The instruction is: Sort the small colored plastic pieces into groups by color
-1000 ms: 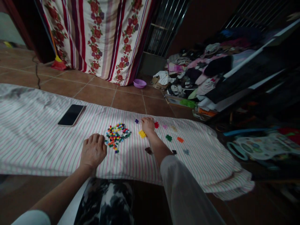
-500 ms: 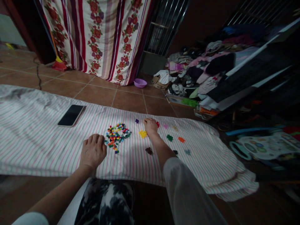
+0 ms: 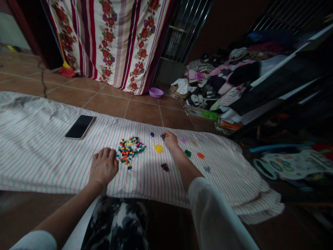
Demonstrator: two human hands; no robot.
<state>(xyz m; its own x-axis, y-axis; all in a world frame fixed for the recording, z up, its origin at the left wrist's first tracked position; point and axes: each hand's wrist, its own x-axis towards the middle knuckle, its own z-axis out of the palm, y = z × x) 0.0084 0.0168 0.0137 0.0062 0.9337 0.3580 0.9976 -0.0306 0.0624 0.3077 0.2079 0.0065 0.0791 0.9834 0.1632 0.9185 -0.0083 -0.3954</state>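
My left hand (image 3: 104, 166) lies flat, palm down, on the striped cloth (image 3: 52, 156), beside a mixed heap of small coloured blocks (image 3: 130, 149). Farther right, my right hand (image 3: 171, 140) has its fingers pinched together at the edge of a small dark grey cluster of blocks (image 3: 163, 136); anything between the fingertips is too small to make out. Around that hand sit single-colour clusters: purple blocks (image 3: 152, 134), yellow blocks (image 3: 158, 148), brown blocks (image 3: 164, 167), dark green blocks (image 3: 187, 153) and orange blocks (image 3: 200, 155). My right forearm partly hides some lime green blocks (image 3: 178, 168).
A phone (image 3: 80, 127) lies on the cloth at the left. More clusters, pink blocks (image 3: 183, 140), beige blocks (image 3: 194, 142) and grey-blue blocks (image 3: 206, 168), are at the right. Beyond the cloth are a purple basin (image 3: 156, 92), a curtain (image 3: 119, 45) and piled clothes (image 3: 215, 74).
My right hand has shifted slightly right, uncovering the dark grey cluster and now covering the red one. The forearm hides the black cluster and uncovers some lime green. My left hand stays put.
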